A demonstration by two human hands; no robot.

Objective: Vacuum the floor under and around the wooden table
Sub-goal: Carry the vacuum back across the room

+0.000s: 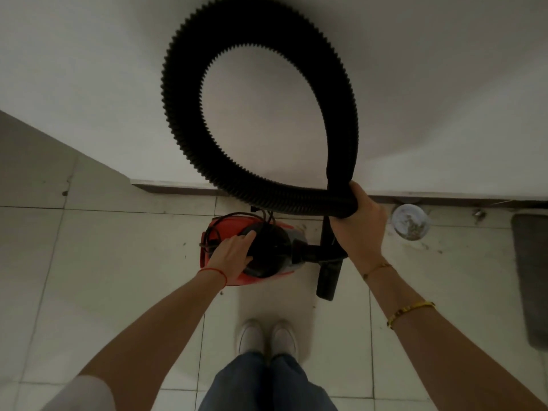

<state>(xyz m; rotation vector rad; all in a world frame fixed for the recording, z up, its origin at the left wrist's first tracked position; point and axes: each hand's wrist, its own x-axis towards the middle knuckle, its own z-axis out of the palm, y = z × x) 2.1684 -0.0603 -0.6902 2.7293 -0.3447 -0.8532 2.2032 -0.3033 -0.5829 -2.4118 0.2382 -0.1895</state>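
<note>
A red and black canister vacuum (225, 229) stands on the tiled floor just in front of my feet, close to a white wall. My left hand (232, 256) rests on its black top, fingers curled over the handle there. My right hand (357, 221) is shut on the black ribbed hose (184, 114), which rises in a large loop in front of the wall and crosses itself inside my grip. A black nozzle (327, 280) lies on the floor right of the vacuum. A thin black cord (218, 222) sits bunched on the vacuum's back. No wooden table is in view.
The white wall (89, 84) with a dark skirting (178, 189) runs across ahead. A clear round container (410, 222) with debris stands by the wall at right. A dark grey mat (530, 277) lies at the far right. Light floor tiles (89, 262) spread left, with small specks.
</note>
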